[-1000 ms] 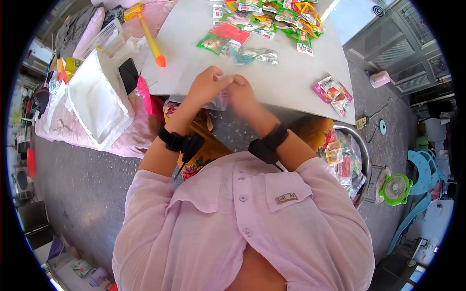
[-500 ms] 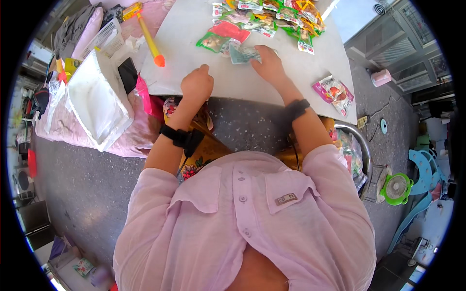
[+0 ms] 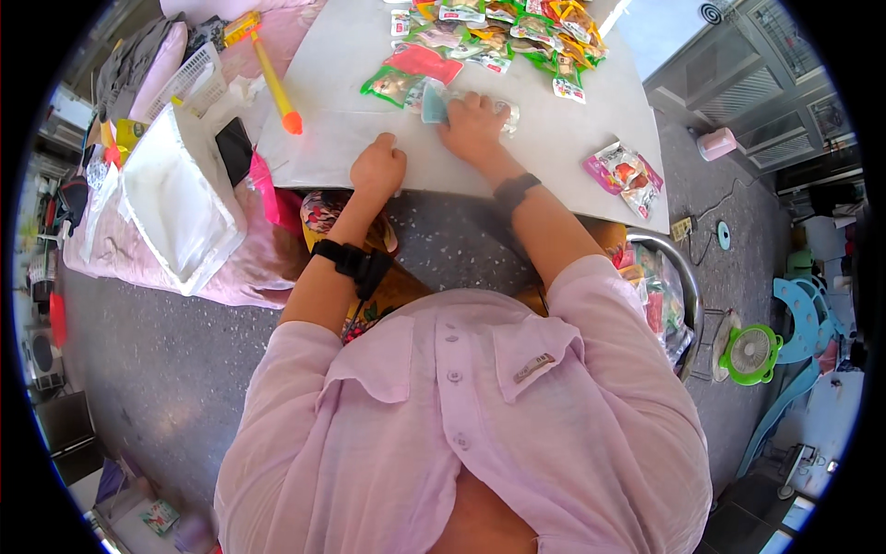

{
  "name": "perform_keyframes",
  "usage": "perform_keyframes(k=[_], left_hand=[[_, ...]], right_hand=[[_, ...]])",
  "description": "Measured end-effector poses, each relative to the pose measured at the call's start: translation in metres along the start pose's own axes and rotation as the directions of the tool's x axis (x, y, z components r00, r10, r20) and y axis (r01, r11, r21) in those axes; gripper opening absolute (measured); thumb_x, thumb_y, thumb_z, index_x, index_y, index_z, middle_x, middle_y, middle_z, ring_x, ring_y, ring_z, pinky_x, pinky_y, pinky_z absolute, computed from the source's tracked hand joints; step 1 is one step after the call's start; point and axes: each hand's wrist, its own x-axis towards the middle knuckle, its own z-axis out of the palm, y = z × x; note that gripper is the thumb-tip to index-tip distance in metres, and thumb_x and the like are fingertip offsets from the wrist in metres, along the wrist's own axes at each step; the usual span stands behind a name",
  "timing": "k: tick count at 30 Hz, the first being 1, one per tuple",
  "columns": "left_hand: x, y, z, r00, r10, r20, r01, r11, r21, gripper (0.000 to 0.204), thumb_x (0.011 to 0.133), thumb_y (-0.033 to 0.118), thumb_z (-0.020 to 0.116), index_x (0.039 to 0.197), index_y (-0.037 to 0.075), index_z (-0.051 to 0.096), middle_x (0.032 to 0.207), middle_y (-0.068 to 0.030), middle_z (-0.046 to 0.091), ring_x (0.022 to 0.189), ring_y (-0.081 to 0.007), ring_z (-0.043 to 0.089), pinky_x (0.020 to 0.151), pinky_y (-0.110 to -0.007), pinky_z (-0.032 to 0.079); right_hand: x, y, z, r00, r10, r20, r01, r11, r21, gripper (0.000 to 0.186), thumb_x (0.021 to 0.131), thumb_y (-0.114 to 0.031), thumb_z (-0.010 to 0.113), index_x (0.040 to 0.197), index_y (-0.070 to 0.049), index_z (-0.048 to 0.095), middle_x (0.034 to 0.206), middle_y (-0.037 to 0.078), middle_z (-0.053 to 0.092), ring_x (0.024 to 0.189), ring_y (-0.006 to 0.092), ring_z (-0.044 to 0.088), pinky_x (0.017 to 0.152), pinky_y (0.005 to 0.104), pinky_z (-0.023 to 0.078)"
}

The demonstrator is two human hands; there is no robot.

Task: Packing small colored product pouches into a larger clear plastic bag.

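My left hand (image 3: 377,166) is closed in a fist just above the front edge of the white table (image 3: 554,152). Whatever its curled fingers may hold is hidden. Farther right, my right hand (image 3: 472,129) has its fingers bent down over a pale blue packet (image 3: 433,105) with clear plastic around it. Part of that packet is covered by the hand. Touching its left side is a green-edged clear snack packet (image 3: 391,85), and a red packet (image 3: 425,63) lies just behind. Black bands circle both my wrists.
Several colourful snack packets (image 3: 517,32) are heaped at the table's far side. A purple-edged packet (image 3: 624,175) lies near the right corner. On the left, a white foam box (image 3: 180,198) and a yellow stick (image 3: 270,74) rest on pink cloth. A green fan (image 3: 749,355) stands right.
My right hand has shifted left and slightly nearer, now covering more of the pale blue packet. My left hand stays closed, a little nearer to the right hand.
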Motion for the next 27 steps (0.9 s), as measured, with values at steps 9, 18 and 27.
perform_keyframes(k=[9, 18, 27], left_hand=[[0.001, -0.002, 0.003, 0.998, -0.025, 0.054, 0.025, 1.0, 0.005, 0.03, 0.068, 0.019, 0.04, 0.095, 0.008, 0.047, 0.083, -0.017, 0.053, 0.078, -0.0305, 0.051, 0.068, -0.038, 0.039], [-0.008, 0.022, 0.015, 0.99, 0.043, 0.133, -0.039, 0.999, -0.034, 0.031, 0.068, 0.019, 0.041, 0.096, 0.006, 0.046, 0.084, -0.0161, 0.053, 0.079, -0.0297, 0.051, 0.067, -0.036, 0.039], [-0.017, 0.034, 0.026, 0.989, 0.121, 0.082, -0.112, 0.988, -0.105, 0.022, 0.067, 0.017, 0.039, 0.084, 0.005, 0.046, 0.079, -0.0155, 0.053, 0.075, -0.0309, 0.049, 0.064, -0.039, 0.037]], right_hand=[[0.007, 0.05, -0.013, 0.917, -0.002, -0.399, 0.123, 0.953, 0.278, 0.013, 0.068, -0.018, 0.047, 0.073, -0.006, 0.051, 0.086, 0.007, 0.051, 0.081, 0.0261, 0.046, 0.064, 0.0382, 0.039], [-0.038, 0.096, -0.049, 0.886, 0.327, 0.328, -0.129, -0.506, 0.853, 0.016, 0.078, -0.009, 0.041, 0.091, -0.001, 0.035, 0.087, 0.013, 0.047, 0.071, 0.0229, 0.05, 0.062, 0.0336, 0.044], [-0.067, 0.095, -0.009, 0.873, 0.282, 0.398, -0.167, -0.595, 0.786, 0.019, 0.079, -0.01, 0.041, 0.094, 0.001, 0.035, 0.086, 0.013, 0.047, 0.072, 0.0239, 0.05, 0.061, 0.034, 0.044]])
